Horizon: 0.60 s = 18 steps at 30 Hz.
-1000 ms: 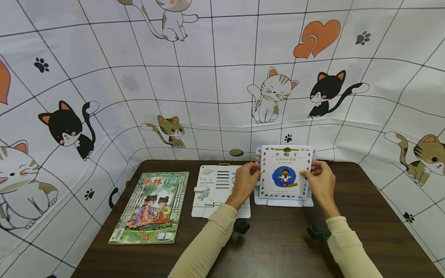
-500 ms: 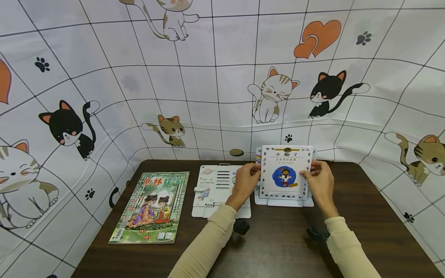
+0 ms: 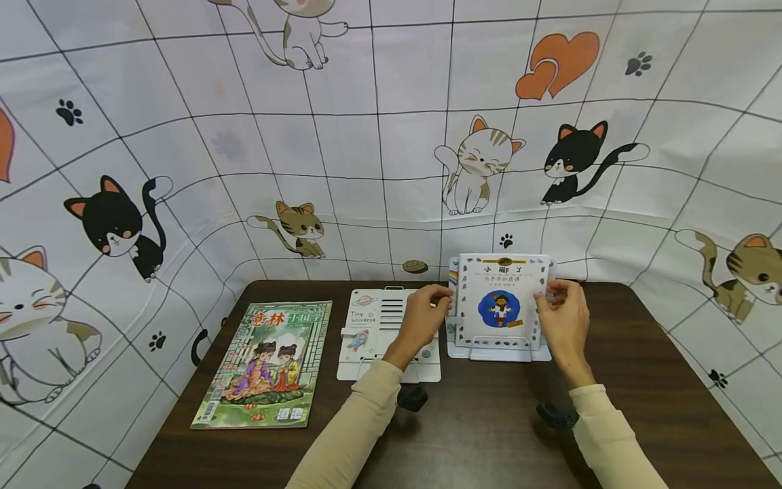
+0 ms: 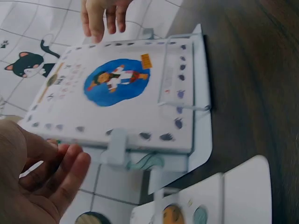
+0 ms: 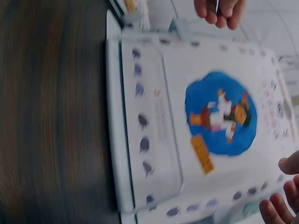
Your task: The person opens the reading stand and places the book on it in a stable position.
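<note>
A white picture book [image 3: 502,309] with a blue round picture leans upright on a white book stand [image 3: 455,352]. The stand's wire page holder [image 4: 208,108] crosses the lower part of the cover. Just off the book's left edge, my left hand [image 3: 420,320] hovers with bent fingers and nothing in it. At the right edge is my right hand [image 3: 565,324], its thumb and fingers apart and loosely bent. In the right wrist view, the fingers [image 5: 276,205] of that hand show beside the cover, holding nothing.
A second white stand [image 3: 366,319], printed "Tiny universe", lies left of the book, partly behind my left hand. A green magazine [image 3: 263,367] lies flat at the table's left. Behind the dark wooden table [image 3: 476,435] hangs a white sheet [image 3: 391,149] with cartoon cats.
Both hands have let go of the book's side edges. My left hand has drawn back a little to the left, my right hand slightly outward. The book stays on the stand.
</note>
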Tool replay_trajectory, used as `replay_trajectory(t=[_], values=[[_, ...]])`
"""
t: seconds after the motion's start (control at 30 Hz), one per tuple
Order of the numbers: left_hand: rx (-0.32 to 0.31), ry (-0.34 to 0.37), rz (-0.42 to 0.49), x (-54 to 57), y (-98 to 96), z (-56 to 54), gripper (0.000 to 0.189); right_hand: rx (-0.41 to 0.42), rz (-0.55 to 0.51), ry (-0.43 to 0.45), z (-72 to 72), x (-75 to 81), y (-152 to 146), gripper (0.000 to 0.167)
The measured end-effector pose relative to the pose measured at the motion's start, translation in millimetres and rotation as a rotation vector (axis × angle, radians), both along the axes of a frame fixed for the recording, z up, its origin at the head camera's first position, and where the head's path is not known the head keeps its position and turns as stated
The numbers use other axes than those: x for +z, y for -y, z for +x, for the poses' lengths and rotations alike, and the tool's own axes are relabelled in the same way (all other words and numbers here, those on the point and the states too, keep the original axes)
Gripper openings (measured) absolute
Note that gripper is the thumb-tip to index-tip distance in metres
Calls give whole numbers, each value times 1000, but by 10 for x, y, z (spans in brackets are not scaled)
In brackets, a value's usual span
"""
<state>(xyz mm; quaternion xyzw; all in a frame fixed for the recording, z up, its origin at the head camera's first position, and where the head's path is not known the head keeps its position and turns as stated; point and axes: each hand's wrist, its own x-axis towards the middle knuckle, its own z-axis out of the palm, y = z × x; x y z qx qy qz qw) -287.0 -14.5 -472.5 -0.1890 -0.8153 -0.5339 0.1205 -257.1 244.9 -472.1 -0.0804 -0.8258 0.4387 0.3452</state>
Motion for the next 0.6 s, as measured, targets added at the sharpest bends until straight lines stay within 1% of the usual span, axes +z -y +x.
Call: replay_trajectory(t=[0.1,0.23,0.37,0.43,0.5,0.6], values=[[-23,-8,-14,28,140,35,19,69,20,-36,62,30,117,19],[-16,-6,-40,48,367,107,19,217,71,-4,173,25,351,7],[4,10,-64,52,620,184,19,372,138,40,288,-22,618,6],[11,6,-74,51,750,229,18,445,158,60,339,-56,750,6],[21,15,-81,43,885,279,18,502,178,89,382,-101,867,7],[56,32,-112,9,1077,358,15,563,214,140,429,-169,1027,6]])
